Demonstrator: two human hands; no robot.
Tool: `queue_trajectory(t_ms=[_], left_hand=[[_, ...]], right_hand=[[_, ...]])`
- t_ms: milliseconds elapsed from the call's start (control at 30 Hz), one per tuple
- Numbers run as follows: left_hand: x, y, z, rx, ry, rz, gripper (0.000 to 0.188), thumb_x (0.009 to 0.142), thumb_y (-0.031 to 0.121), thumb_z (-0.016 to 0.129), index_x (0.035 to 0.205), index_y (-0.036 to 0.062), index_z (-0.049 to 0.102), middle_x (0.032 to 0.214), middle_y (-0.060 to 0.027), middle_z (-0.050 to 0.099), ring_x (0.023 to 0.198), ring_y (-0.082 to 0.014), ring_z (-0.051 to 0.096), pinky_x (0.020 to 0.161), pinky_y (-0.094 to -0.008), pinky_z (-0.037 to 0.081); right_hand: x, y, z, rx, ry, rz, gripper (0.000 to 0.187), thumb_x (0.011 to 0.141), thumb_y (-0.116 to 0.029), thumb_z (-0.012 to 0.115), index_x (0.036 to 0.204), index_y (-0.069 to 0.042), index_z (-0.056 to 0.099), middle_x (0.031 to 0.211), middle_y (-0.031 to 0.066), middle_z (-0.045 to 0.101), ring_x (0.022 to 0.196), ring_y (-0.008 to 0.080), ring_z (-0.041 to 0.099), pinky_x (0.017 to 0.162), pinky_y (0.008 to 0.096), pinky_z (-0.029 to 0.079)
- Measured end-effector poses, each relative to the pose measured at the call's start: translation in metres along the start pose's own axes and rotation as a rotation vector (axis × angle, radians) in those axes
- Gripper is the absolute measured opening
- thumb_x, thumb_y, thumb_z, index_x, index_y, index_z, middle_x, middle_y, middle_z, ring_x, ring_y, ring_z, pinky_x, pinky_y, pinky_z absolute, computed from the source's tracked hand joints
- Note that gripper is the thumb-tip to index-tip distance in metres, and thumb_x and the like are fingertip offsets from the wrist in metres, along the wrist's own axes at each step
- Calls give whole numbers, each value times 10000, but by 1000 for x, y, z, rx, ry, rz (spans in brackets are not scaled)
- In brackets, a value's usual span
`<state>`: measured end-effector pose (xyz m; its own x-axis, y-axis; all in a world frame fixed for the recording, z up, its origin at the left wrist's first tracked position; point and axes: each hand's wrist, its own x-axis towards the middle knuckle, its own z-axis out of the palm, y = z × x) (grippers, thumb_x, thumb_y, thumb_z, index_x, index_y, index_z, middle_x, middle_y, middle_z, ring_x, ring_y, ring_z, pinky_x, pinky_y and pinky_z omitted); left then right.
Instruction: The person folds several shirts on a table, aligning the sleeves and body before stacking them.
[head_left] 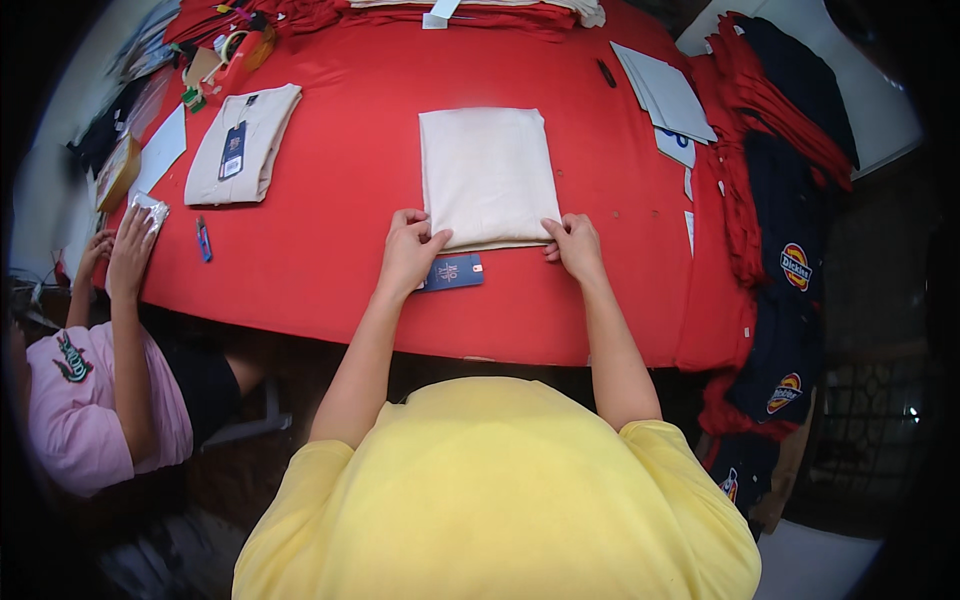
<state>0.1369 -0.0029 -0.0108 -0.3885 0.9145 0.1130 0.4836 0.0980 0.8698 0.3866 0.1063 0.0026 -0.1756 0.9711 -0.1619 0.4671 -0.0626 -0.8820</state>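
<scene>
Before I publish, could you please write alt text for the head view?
Left hand and right hand hold the near corners of a folded cream cloth on a red table. A blue tag lies beside the cloth; a co-worker is at left.

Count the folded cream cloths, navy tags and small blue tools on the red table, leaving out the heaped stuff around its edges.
Folded cream cloths: 2
Navy tags: 2
Small blue tool: 1
Total: 5
</scene>
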Motion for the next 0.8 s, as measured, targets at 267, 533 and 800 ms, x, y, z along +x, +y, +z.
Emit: queue_trajectory(t_ms=[267,533,800], left_hand=[[0,22,-3,180,50,-77,384,795,286,753,703,-49,590,1056,-162,539,850,-311,597,734,-404,478],[-3,19,-4,457,27,-9,340,769,197,758,931,-26,559,982,-182,548,856,-351,611,769,-433,501],[8,32,-32,-238,-202,-209,221,815,53,652,1015,-8,581,845,-92,599,845,-183,621,715,-304,500]], right_hand=[[-12,-11,9,-257,193,-113,375,822,-202,724,988,57,509,1076,205,502,770,289,643,639,400,538],[-19,-34,10,-615,192,-71,501,782,-243,750,1135,22,513,1091,206,574,1021,371,587,848,462,466],[-2,-21,-17,48,-38,-117,285,843,-177,665,1051,-9,567,904,101,628,760,182,617,659,322,505]])
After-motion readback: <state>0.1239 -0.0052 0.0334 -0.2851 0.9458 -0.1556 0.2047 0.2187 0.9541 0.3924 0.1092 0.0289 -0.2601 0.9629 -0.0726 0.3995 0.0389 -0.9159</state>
